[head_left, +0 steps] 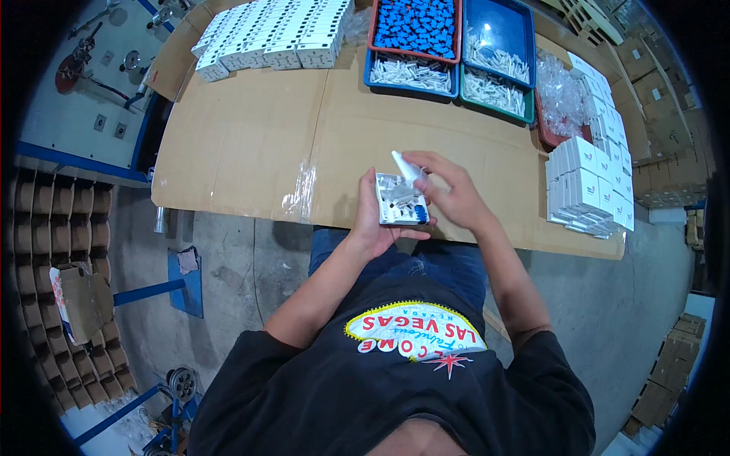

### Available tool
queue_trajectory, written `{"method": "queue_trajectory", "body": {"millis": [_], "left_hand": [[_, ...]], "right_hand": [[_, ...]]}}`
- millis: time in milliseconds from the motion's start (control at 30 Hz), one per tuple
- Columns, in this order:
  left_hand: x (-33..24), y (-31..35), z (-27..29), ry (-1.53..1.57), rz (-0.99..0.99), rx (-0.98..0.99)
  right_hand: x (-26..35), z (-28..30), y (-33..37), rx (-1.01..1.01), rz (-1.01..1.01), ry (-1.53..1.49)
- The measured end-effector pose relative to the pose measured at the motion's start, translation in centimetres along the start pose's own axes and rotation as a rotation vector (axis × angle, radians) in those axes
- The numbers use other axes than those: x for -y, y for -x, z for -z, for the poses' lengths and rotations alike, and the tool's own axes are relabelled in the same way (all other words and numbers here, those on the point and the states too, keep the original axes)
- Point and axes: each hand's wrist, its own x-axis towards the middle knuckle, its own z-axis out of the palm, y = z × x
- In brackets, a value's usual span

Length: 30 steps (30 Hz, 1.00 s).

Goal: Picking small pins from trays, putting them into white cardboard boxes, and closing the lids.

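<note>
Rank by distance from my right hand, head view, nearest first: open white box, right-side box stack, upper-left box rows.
1. Open white box: in the left hand, just left of the right hand.
2. Right-side box stack: table's right end.
3. Upper-left box rows: far left edge.

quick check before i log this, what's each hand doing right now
Left hand: closed around a small open white box.
Right hand: closed on a white piece at the box; flap or separate part, cannot tell.
</note>
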Motion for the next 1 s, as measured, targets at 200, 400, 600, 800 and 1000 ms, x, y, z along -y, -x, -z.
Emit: {"method": "queue_trajectory", "body": {"millis": [200,400,600,800,1000], "left_hand": [[-0.3,0.2,-0.3,0.049,-0.038,-0.051],[0.2,0.2,-0.5,0.058,-0.034,-0.106],[0.4,0.2,-0.6,0.059,-0.018,-0.044],[0.7,0.1,-0.5,0.114,-0.020,-0.029],[0.7,-0.1,0.1,0.114,-0.032,-0.028]], "right_hand": [[-0.6,0.6,-1.6,0.024,-0.212,-0.412],[-0.1,0.5,-1.3,0.075,-0.186,-0.271],[-0.7,0.1,-1.4,0.126,-0.163,-0.141],[-0.6,-0.2,-1.1,0.150,-0.200,-0.209],[-1.0,-1.2,-0.4,0.127,-0.173,-0.166]]}}
